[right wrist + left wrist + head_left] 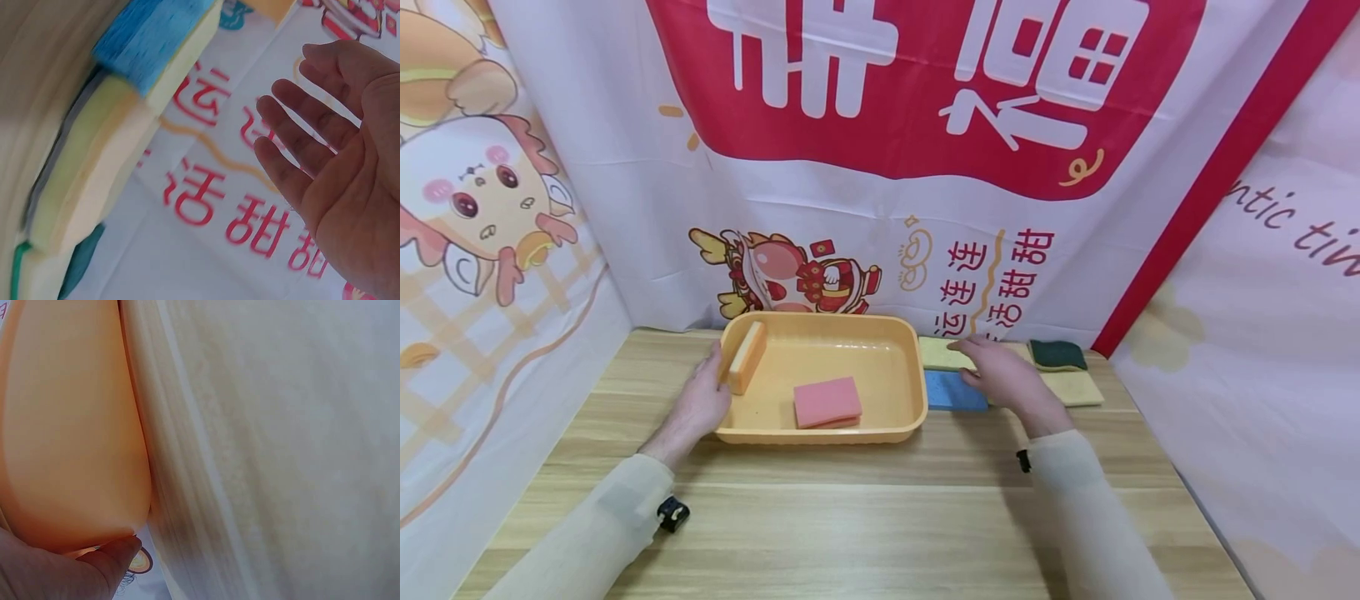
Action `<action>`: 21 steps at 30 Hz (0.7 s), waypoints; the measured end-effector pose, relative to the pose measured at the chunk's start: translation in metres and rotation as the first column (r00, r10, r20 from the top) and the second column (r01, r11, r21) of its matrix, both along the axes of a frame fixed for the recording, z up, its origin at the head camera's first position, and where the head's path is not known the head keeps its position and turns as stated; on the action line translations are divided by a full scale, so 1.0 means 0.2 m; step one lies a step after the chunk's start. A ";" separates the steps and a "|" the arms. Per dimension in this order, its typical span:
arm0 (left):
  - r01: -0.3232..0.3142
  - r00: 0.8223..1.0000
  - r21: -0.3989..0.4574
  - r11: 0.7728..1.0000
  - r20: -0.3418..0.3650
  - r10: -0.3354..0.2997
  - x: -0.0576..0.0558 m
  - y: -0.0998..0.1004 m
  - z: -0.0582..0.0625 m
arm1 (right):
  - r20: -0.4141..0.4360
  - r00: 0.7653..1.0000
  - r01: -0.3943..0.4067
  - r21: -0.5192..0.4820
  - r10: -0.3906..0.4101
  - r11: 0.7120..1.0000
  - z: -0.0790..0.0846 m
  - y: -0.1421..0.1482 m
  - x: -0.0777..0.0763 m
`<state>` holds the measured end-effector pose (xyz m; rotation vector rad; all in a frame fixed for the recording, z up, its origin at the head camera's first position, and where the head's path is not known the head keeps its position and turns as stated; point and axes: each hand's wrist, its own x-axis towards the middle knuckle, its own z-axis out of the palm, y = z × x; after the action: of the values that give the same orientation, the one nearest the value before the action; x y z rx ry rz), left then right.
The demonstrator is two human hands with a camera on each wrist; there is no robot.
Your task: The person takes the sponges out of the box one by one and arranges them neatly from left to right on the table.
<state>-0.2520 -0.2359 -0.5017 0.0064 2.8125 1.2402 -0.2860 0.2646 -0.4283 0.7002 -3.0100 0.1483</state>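
Observation:
My left hand (702, 400) holds the left side of a yellow-orange plastic tub (827, 436). In the left wrist view, thumb and fingers lie against the tub's outer wall (75, 437) near a corner. Inside, an orange sponge (748, 358) stands on edge along the left wall, and a pink sponge (827, 402) lies near the front. Over a group of sponges right of the tub is my right hand (1003, 379), fingers spread and nothing gripped. Around it are a pale yellow sponge (942, 353), a blue-topped sponge (955, 392), a dark green-topped one (1057, 355) and a cream one (1075, 389), partly covered by the hand.
Everything rests on a wood-grain table (820, 525). A printed white and red cloth (880, 200) hangs along the back, close behind the tub and sponges. More printed cloth walls stand at the left (497, 275) and right (1262, 350).

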 end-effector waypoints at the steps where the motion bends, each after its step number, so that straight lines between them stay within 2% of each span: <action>1: 0.001 1.000 -0.001 1.000 -0.003 -0.001 0.00 0.00 0.00 | -0.009 1.000 -0.017 0.001 0.017 1.000 0.00 -0.02 0.00; 6: 0.002 1.000 -0.007 1.000 -0.010 -0.002 0.00 0.00 0.00 | -0.062 0.994 -0.093 0.012 0.094 0.996 0.01 -0.15 0.02; 12: 0.004 1.000 -0.008 1.000 -0.013 -0.004 0.00 0.00 0.00 | -0.119 0.976 -0.183 0.014 0.183 0.983 0.02 -0.30 0.05; 21: 0.003 1.000 -0.018 1.000 -0.016 -0.003 0.00 0.00 0.00 | -0.074 0.966 -0.248 0.004 0.248 0.969 0.02 -0.49 0.11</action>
<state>-0.2519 -0.2354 -0.5014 0.0193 2.8356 1.2198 -0.2642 0.1660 -0.4251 1.0563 -2.8401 0.1364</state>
